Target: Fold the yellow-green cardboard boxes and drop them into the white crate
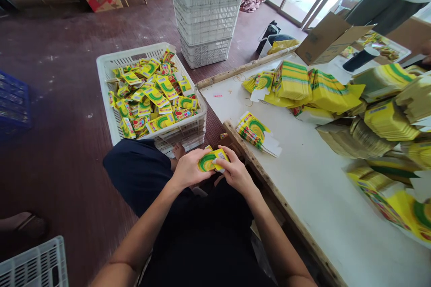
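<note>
Above my lap, a small yellow and green printed carton point(207, 161) is held between both hands. My left hand point(189, 168) is closed around its left end. At the other end my right hand point(235, 171) pinches the part with the barcode, thumb on top. The undersides of the fingers are hidden. Beyond my left knee stands a white plastic crate point(117, 131) heaped with yellow cartons point(158, 94). On the table to the right of my hands lies a small fanned stack of flat cartons point(253, 129), white flaps toward me.
The white table point(303, 179) has a raised wooden edge point(269, 197) beside my right arm. Bundles of flat cartons point(292, 80) cover its far side, near an open cardboard box point(323, 38). Stacked white crates point(208, 13) stand ahead; a blue crate point(13, 103) is left. Another person point(387, 4) stands at upper right.
</note>
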`<state>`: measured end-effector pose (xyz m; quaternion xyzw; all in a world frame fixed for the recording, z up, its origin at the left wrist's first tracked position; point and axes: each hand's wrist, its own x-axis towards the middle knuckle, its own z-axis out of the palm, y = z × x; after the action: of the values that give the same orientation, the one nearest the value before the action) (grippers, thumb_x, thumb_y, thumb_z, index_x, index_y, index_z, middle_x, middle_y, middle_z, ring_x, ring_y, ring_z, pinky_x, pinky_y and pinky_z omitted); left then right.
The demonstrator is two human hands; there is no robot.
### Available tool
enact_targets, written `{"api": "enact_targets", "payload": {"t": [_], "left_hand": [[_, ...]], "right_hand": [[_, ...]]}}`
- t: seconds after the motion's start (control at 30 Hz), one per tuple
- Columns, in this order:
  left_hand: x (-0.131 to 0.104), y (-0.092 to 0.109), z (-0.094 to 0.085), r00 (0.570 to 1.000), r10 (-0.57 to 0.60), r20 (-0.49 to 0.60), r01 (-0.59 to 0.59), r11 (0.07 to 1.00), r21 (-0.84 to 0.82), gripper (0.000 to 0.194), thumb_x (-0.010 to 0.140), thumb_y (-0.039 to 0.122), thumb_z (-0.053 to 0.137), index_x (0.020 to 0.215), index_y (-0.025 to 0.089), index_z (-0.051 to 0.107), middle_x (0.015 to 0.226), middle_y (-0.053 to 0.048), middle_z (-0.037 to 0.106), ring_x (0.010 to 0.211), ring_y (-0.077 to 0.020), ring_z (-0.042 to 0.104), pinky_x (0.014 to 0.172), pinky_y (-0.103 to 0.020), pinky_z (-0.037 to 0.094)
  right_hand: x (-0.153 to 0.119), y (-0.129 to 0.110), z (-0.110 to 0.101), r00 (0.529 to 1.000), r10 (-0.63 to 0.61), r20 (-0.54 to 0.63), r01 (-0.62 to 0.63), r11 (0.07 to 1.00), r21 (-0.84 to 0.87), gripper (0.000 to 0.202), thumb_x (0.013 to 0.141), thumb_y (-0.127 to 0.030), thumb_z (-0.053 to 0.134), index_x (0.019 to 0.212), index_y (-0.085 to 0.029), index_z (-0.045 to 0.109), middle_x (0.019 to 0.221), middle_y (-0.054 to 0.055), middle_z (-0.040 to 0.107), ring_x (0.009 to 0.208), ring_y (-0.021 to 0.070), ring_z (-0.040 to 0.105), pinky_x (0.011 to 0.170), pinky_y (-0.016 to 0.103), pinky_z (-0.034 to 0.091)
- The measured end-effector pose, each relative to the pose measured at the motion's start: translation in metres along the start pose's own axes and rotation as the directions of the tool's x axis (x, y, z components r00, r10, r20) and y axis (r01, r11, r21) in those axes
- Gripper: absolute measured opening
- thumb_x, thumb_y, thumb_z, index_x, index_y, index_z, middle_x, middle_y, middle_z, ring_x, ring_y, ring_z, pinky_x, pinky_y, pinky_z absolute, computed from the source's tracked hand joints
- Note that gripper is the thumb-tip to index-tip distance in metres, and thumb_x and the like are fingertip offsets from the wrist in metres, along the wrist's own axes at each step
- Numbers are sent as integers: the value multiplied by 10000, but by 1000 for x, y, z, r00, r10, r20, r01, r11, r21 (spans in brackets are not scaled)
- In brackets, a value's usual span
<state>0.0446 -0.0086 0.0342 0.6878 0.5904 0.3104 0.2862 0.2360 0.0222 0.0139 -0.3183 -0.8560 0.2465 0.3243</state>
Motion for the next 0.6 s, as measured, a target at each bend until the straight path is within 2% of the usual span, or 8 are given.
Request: {"api": "enact_targets", "payload": {"t": [0.1,0.17,0.2,0.27,0.37,0.43,0.5,0.6], "left_hand": [[0,-2,1,1000,-2,-22,1,999,-43,447,640,279,747,1075,241,651,1057,-59,709,957,-240,667,882,-373,530],[-2,-5,4,994,-37,-106,25,993,-113,515,603,312,785,1089,238,633,1116,-74,677,1052,-266,627,944,-414,497],[-3,-6,7,979,-95,-180,65,984,-167,578,566,343,812,1097,227,618,1147,-88,655,1089,-283,605,960,-438,483],[-6,-9,12,905,-306,-296,197,918,-346,665,513,419,834,1088,200,581,1130,-107,634,1057,-296,611,912,-467,505],[-12,-8,17,790,-586,-183,327,654,-682,596,565,481,785,1016,187,529,933,-64,666,822,-229,667,715,-393,563],[-12,-5,15,775,-628,-67,332,496,-802,557,579,453,783,986,187,511,827,-26,677,728,-191,670,646,-332,563],[-10,1,10,768,-640,-26,324,424,-846,560,550,386,811,984,183,521,773,1,678,676,-166,666,604,-288,557],[-4,9,3,752,-659,-18,327,397,-858,550,512,309,824,977,172,563,722,28,666,608,-136,644,537,-244,539]], "right_hand": [[0,-2,6,999,0,-45,0,1000,14,231,903,-130,460,1011,-242,631,1353,121,480,1173,220,569,877,359,551],[0,-3,9,995,24,-94,-21,999,33,217,897,-135,473,1006,-248,622,1335,116,484,1156,217,576,878,370,550],[0,-3,10,991,44,-126,-39,998,44,212,893,-138,482,1007,-251,619,1326,116,485,1154,219,577,885,381,547],[1,-4,12,977,86,-195,-75,995,61,208,888,-145,498,1020,-255,616,1315,120,481,1169,230,567,899,400,540],[1,-4,14,963,106,-248,-92,993,69,220,888,-147,515,1045,-260,619,1318,122,479,1194,235,554,913,404,535],[0,-3,16,966,89,-243,-78,995,55,237,885,-137,518,1056,-260,627,1337,122,477,1206,236,550,927,402,530],[-1,-2,20,972,72,-224,-69,997,22,269,880,-116,505,1064,-262,637,1364,119,471,1222,238,543,931,397,531],[-6,-2,24,978,62,-199,-69,997,-32,304,875,-89,482,1062,-260,650,1379,118,477,1230,239,543,917,386,543]]}}
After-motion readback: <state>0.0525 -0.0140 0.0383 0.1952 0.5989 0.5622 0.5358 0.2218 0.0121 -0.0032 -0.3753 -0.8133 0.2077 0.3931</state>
